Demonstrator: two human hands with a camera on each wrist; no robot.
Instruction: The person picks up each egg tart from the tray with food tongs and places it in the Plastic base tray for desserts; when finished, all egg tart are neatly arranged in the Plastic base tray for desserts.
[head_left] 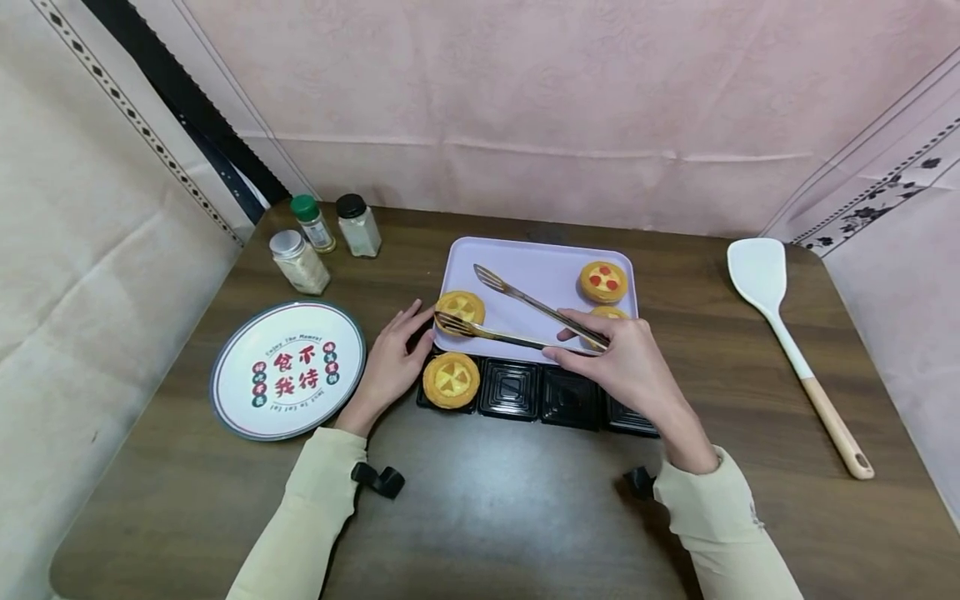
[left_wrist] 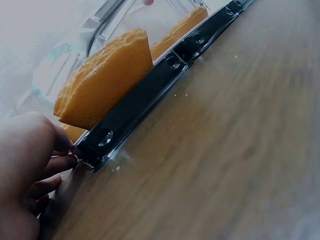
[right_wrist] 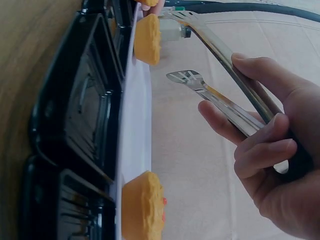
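Observation:
My right hand holds metal tongs by the handle end, their two slotted arms spread apart above the lavender tray. Nothing sits between the tong tips; the lower tip overlaps a yellow-topped tart at the tray's left. A tart with red pieces stands at the right, and another tart is partly hidden by my right hand. In front lies a black compartment tray, with a tart in its leftmost compartment. My left hand rests its fingertips against the trays' left edges.
Left of my left hand lies a round white plate with red lettering. Behind it stand a silver-lidded jar, a green-capped bottle and a black-capped shaker. A white spatula with a wooden handle lies at the right.

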